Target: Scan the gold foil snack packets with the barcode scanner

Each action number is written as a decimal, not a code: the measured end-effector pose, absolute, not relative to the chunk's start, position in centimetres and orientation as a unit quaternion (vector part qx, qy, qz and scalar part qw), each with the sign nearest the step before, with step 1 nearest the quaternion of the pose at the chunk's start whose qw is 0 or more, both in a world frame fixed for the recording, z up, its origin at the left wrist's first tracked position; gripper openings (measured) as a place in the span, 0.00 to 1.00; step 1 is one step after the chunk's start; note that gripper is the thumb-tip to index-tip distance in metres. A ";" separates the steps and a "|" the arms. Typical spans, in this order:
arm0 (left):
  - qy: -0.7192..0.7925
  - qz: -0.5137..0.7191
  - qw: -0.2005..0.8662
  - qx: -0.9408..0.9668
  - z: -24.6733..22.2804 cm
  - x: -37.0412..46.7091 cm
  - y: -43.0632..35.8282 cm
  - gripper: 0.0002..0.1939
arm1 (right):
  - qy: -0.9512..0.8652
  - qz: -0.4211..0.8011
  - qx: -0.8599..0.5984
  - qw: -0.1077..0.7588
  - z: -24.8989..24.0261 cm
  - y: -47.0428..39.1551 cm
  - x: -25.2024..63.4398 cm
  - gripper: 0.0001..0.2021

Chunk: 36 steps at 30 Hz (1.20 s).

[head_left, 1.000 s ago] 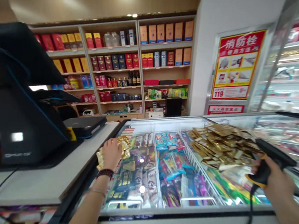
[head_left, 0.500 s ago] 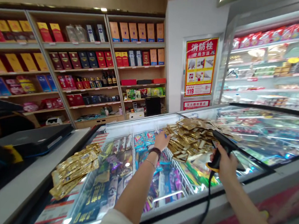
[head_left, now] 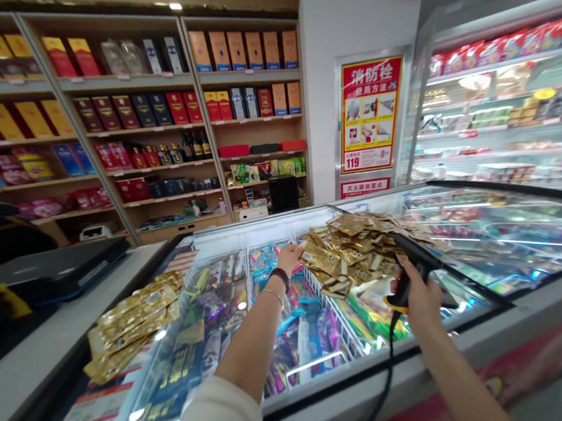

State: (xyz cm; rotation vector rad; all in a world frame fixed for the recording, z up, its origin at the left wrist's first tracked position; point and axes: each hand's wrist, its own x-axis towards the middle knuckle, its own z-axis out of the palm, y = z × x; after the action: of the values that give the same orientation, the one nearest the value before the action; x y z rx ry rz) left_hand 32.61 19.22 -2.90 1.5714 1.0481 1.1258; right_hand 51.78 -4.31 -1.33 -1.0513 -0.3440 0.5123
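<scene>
So your left hand (head_left: 290, 262) is off the gold stack (head_left: 138, 322) at lower left now and onto the big gold pile (head_left: 356, 245) right of centre, half curled, can't tell if it's gripping; two lots of packets, then. Your right hand (head_left: 424, 296) is wrapped round the scanner (head_left: 402, 290).

The right hand (head_left: 424, 301) hides part of the scanner (head_left: 415, 255).

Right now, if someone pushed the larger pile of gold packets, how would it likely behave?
The larger pile of gold packets would probably spread and slide apart, since they overlap loosely at many angles. Their shiny finish suggests they may be slippery. Looking flat, they seem unlikely to roll.
</scene>
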 end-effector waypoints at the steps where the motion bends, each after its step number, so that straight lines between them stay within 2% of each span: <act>1: 0.441 0.453 0.467 0.618 -2.8 31.7 19.1 0.07 | -0.166 0.239 -0.495 0.819 -1.3 -4.4 51.8 0.24; 4: 0.482 0.454 0.502 0.556 -2.5 28.7 18.5 0.05 | -0.173 0.226 -0.495 0.821 -1.5 -4.4 51.8 0.23; 10: 0.473 0.503 0.559 0.458 -2.3 21.4 15.3 0.10 | -0.192 0.227 -0.502 0.812 -1.6 -4.2 51.4 0.26; 14: 0.437 0.548 0.585 0.408 -2.6 18.0 12.7 0.05 | -0.226 0.262 -0.487 0.802 -1.1 -3.1 48.8 0.28; 18: 0.401 0.585 0.605 0.362 -2.9 16.6 11.3 0.03 | -0.304 0.323 -0.487 0.752 -0.5 -1.4 43.5 0.33; 20: 0.381 0.601 0.608 0.351 -2.8 16.2 11.1 0.03 | -0.362 0.348 -0.491 0.712 -0.4 -0.7 40.3 0.32; 27: 0.273 0.649 0.619 0.346 -2.3 14.0 11.2 0.18 | -0.541 0.390 -0.485 0.566 -0.9 0.1 31.4 0.23; 33: 0.244 0.671 0.625 0.314 -2.1 13.5 11.9 0.13 | -0.563 0.329 -0.534 0.538 -2.1 -0.6 30.0 0.22; 36: 0.248 0.676 0.625 0.301 -2.1 13.5 12.1 0.14 | -0.568 0.338 -0.542 0.518 -2.4 -0.8 30.7 0.24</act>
State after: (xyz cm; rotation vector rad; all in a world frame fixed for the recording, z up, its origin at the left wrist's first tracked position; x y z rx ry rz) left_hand 13.50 12.05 -2.14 0.6911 0.5687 1.5525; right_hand 30.73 -0.78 -2.42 -1.3014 -1.3626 0.8113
